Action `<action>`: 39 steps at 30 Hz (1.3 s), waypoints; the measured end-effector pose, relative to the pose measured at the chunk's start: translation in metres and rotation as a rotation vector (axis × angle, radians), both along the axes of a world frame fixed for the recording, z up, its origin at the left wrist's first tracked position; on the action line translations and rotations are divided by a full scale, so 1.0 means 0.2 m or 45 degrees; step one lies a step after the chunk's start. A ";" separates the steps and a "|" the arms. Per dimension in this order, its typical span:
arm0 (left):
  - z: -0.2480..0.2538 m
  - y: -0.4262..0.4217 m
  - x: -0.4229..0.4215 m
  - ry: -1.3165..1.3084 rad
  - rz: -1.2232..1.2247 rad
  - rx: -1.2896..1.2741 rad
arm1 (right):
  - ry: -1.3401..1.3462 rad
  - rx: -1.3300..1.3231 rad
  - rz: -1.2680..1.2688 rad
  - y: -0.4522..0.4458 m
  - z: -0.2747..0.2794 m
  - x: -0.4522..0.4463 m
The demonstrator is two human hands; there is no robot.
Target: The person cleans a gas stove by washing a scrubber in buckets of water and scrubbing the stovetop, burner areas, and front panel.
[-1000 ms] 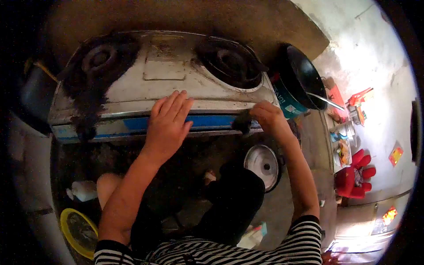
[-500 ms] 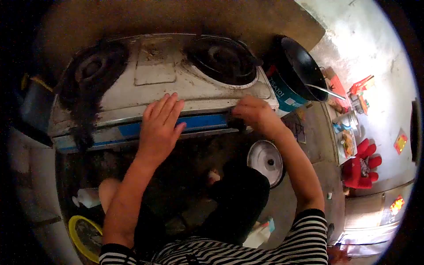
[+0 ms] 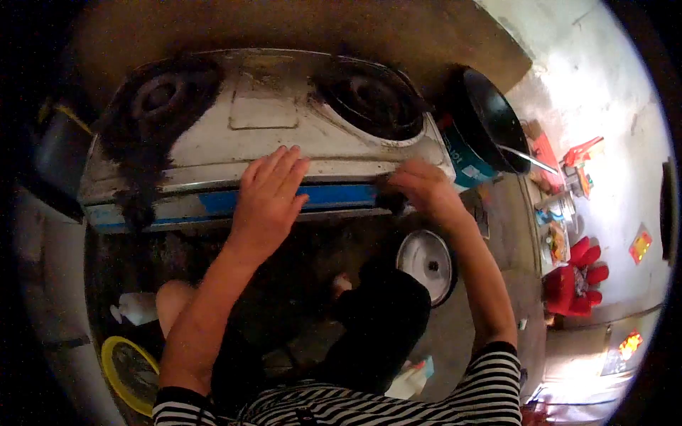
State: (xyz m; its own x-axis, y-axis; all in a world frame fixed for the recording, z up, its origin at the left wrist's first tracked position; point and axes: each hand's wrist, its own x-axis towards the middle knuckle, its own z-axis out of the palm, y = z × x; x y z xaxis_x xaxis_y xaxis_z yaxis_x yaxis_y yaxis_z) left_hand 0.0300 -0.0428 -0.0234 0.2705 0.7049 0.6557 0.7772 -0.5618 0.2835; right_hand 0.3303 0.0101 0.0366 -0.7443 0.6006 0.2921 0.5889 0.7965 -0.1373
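A grimy two-burner gas stove [image 3: 213, 142] lies before me, its left burner [image 3: 156, 99] and right burner [image 3: 373, 99] caked in black. My left hand [image 3: 270, 195] rests flat on the front edge, fingers stretched out over the blue front strip [image 3: 334, 197]. At the right end of the front panel, my right hand [image 3: 426, 190] has its fingers curled at a dark, blackened stove knob [image 3: 391, 199]. Blur and the hand itself hide part of this contact.
A black wok [image 3: 494, 117] with a metal handle [image 3: 529, 157] stands right of the stove on a teal container [image 3: 469, 160]. On the floor are a round metal lid [image 3: 425, 268], a yellow-rimmed basin [image 3: 110, 369] and a white bottle [image 3: 138, 308]. A red chair [image 3: 568, 284] stands farther right.
The view has shifted slightly, so the stove appears a little farther right. My right hand stays at the knob, its fingers blurred by motion. The left hand stays flat on the edge.
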 end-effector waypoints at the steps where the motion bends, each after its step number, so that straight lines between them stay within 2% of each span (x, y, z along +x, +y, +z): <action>1: 0.00 0.00 0.01 0.015 0.002 -0.009 | -0.030 -0.014 0.067 -0.01 0.02 -0.09; 3: 0.01 -0.01 0.00 0.049 0.018 -0.015 | 0.021 -0.034 0.118 -0.03 0.03 -0.11; 6: 0.03 -0.02 -0.02 0.014 -0.018 0.000 | 0.271 -0.057 -0.282 -0.05 -0.08 0.09; 10: 0.01 -0.01 -0.02 -0.011 -0.036 -0.021 | -0.016 -0.096 -0.397 -0.22 -0.19 0.25; 14: -0.02 -0.01 -0.02 -0.007 -0.027 -0.054 | 0.349 0.040 -0.668 -0.37 -0.14 0.19; 17: 0.00 -0.02 -0.01 0.008 -0.027 -0.037 | 0.593 0.067 -0.682 -0.33 -0.11 0.04; 20: 0.02 -0.02 -0.01 0.012 -0.018 0.028 | 0.660 0.068 -0.569 -0.19 -0.20 -0.02; 24: 0.01 -0.02 -0.01 0.013 -0.006 0.047 | 0.691 0.251 -0.730 -0.23 -0.30 -0.03; 27: 0.01 -0.02 -0.01 0.033 -0.018 0.045 | 0.716 0.118 -0.866 -0.26 -0.29 -0.02; 30: -0.02 -0.01 -0.01 0.043 0.011 0.046 | 0.508 -0.166 -1.129 -0.29 -0.20 0.01; 34: -0.02 -0.02 0.00 0.025 -0.007 0.063 | 0.921 0.130 -1.062 -0.26 -0.45 -0.02; 36: -0.01 -0.01 0.00 0.024 -0.002 0.051 | 0.995 0.019 -1.084 -0.31 -0.51 -0.07; 39: -0.01 -0.02 0.00 0.025 -0.006 0.051 | 0.767 -0.157 -0.984 -0.47 -0.60 -0.19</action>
